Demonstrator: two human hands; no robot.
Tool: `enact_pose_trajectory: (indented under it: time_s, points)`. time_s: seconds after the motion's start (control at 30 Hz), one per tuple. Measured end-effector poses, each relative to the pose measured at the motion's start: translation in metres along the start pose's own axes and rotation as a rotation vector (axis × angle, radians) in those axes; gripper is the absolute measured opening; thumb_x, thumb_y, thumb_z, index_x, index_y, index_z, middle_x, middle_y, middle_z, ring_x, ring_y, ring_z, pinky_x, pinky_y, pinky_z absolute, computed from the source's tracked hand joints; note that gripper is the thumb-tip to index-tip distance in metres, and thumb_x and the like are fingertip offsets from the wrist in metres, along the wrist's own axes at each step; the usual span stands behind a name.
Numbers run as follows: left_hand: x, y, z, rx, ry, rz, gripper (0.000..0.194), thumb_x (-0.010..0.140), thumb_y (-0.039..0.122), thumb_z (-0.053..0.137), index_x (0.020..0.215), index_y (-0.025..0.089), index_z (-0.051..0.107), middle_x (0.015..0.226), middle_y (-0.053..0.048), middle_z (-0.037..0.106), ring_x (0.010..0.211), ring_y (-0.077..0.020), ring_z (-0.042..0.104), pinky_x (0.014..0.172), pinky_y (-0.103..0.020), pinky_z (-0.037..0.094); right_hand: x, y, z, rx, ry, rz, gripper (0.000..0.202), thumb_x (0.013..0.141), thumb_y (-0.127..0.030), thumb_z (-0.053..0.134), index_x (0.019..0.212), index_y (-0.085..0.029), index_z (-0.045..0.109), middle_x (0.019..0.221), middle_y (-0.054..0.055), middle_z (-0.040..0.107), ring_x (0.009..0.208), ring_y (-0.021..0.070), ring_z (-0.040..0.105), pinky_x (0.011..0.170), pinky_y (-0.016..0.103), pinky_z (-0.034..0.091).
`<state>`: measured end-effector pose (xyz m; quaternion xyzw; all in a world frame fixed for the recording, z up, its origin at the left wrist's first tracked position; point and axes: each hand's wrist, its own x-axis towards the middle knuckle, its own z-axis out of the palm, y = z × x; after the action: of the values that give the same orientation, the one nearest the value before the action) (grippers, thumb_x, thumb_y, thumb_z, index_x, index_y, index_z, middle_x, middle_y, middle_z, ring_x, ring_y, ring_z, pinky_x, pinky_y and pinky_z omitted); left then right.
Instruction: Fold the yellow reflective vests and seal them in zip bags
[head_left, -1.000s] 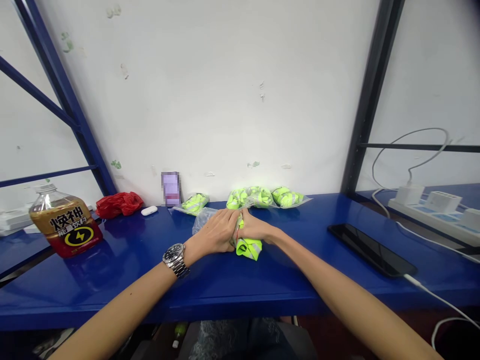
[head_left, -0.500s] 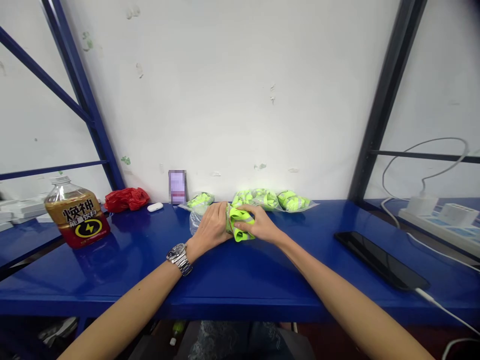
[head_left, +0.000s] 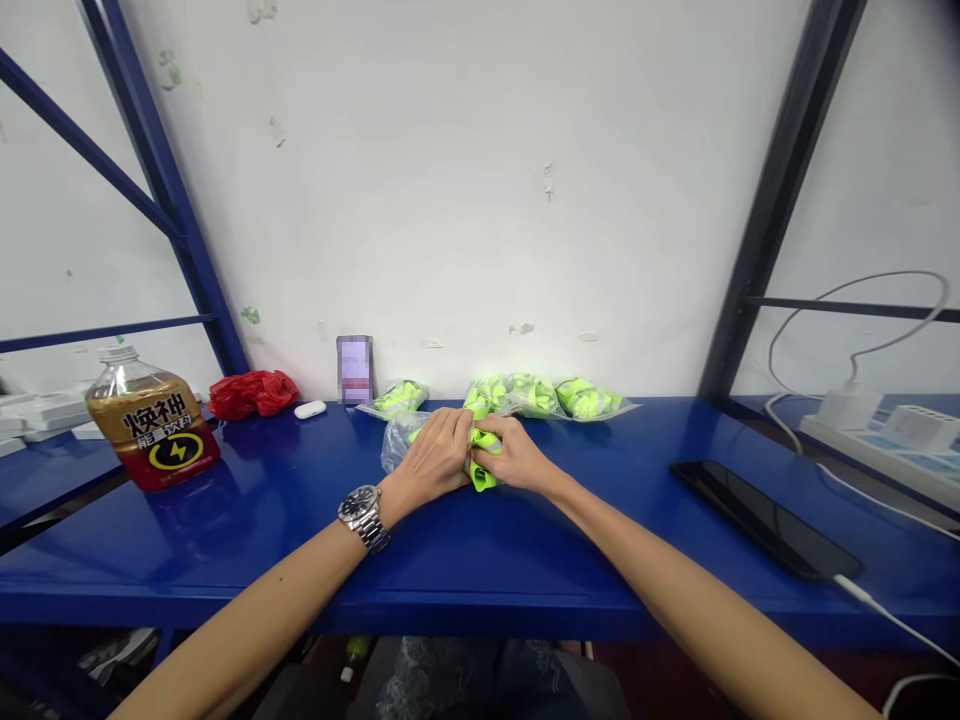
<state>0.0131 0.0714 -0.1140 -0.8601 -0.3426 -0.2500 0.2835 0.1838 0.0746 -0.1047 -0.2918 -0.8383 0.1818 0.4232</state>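
Note:
At the middle of the blue tabletop, my left hand is closed around a clear plastic bag, whose crinkled end sticks out on the left. A fluorescent yellow-green reflective vest, rolled into a bundle, shows between my two hands, partly inside the bag. My right hand grips the vest's right end, thumb and fingers pressed into the cloth. The fingertips of both hands are largely hidden. Behind them, several bagged vests lie along the wall, with another bagged vest farther left.
A large drink bottle stands on the left. Near the wall are a red plastic bag, a small white case and an upright phone. A black phone on a cable and a power strip lie on the right.
My right hand has pushed left and closer to my left hand. Less of the vest shows between them, and more of the clear bag is visible at the left.

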Motion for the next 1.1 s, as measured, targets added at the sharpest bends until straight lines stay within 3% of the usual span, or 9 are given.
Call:
enact_pose_trajectory:
  time_s: [0.2,0.3,0.43,0.6,0.7,0.77,0.83,0.93,1.1]
  points:
    - [0.004,0.007,-0.001,-0.019,0.028,-0.017,0.045,0.074,0.025,0.056,0.114,0.009,0.044,0.103,-0.017,0.056,0.097,-0.0311,0.052,0.084,-0.043,0.047,0.002,-0.005,-0.005,0.286,-0.065,0.088,0.009,0.068,-0.018,0.054,0.07,-0.013,0.062,0.065,-0.001,0.056,0.064,0.0137,0.05,0.061,0.024,0.04]
    - [0.005,0.011,-0.001,-0.016,0.033,0.002,0.051,0.074,0.028,0.058,0.118,0.008,0.042,0.105,-0.017,0.056,0.098,-0.0319,0.052,0.086,-0.044,0.046,0.0,-0.003,-0.003,0.373,-0.03,0.121,0.008,0.067,-0.018,0.056,0.067,-0.012,0.061,0.062,-0.002,0.054,0.059,0.0115,0.047,0.054,0.022,0.038]
    - [0.008,0.017,-0.006,-0.029,-0.015,0.063,0.067,0.077,0.028,0.059,0.134,0.009,0.03,0.114,-0.019,0.053,0.103,-0.0322,0.052,0.089,-0.045,0.044,0.0,0.001,0.012,0.35,0.009,0.178,0.01,0.067,-0.013,0.051,0.07,-0.014,0.06,0.061,-0.001,0.057,0.055,0.0111,0.049,0.047,0.021,0.038]
    - [0.01,0.018,-0.007,-0.099,-0.058,0.116,0.085,0.077,0.042,0.065,0.143,0.012,0.019,0.117,-0.018,0.052,0.102,-0.0315,0.052,0.089,-0.046,0.045,0.004,0.002,0.024,0.254,0.06,0.257,0.01,0.062,-0.008,0.057,0.063,-0.017,0.052,0.059,0.0,0.055,0.057,0.0127,0.052,0.047,0.021,0.042]
    - [0.009,0.012,-0.005,-0.111,-0.022,0.122,0.092,0.075,0.05,0.067,0.143,0.012,0.018,0.118,-0.019,0.053,0.101,-0.0317,0.053,0.088,-0.046,0.045,0.002,0.005,0.01,0.497,-0.155,0.37,0.016,0.066,-0.013,0.059,0.081,-0.017,0.057,0.065,0.0,0.058,0.054,0.0138,0.056,0.046,0.024,0.047]
    - [0.008,0.006,-0.005,-0.1,0.007,0.113,0.097,0.072,0.053,0.068,0.144,0.012,0.017,0.122,-0.02,0.052,0.104,-0.0329,0.053,0.091,-0.048,0.043,-0.001,0.01,-0.006,0.755,-0.384,0.415,0.039,0.064,-0.015,0.066,0.101,-0.018,0.056,0.078,0.0,0.062,0.066,0.0169,0.063,0.056,0.029,0.055]
    - [0.005,-0.001,-0.006,-0.084,0.021,0.068,0.102,0.068,0.054,0.071,0.144,0.011,0.018,0.127,-0.021,0.05,0.11,-0.0353,0.051,0.097,-0.051,0.039,-0.003,0.016,-0.02,0.864,-0.52,0.423,0.058,0.057,-0.013,0.075,0.111,-0.019,0.053,0.09,0.002,0.063,0.078,0.0185,0.066,0.068,0.032,0.057]
    - [0.0,-0.013,-0.006,-0.092,-0.019,-0.002,0.102,0.063,0.049,0.073,0.141,0.009,0.023,0.131,-0.022,0.047,0.117,-0.0373,0.047,0.1,-0.052,0.036,-0.006,0.02,-0.028,0.898,-0.559,0.407,0.067,0.057,-0.019,0.081,0.117,-0.017,0.051,0.103,0.006,0.061,0.081,0.0184,0.067,0.074,0.033,0.058]
    - [-0.003,-0.022,-0.002,-0.163,-0.077,0.005,0.075,0.064,0.043,0.072,0.126,0.013,0.041,0.121,-0.018,0.053,0.113,-0.034,0.051,0.095,-0.048,0.042,-0.006,0.018,-0.01,0.785,-0.437,0.333,0.06,0.061,-0.027,0.08,0.113,-0.016,0.053,0.113,0.009,0.058,0.071,0.018,0.069,0.066,0.033,0.059]
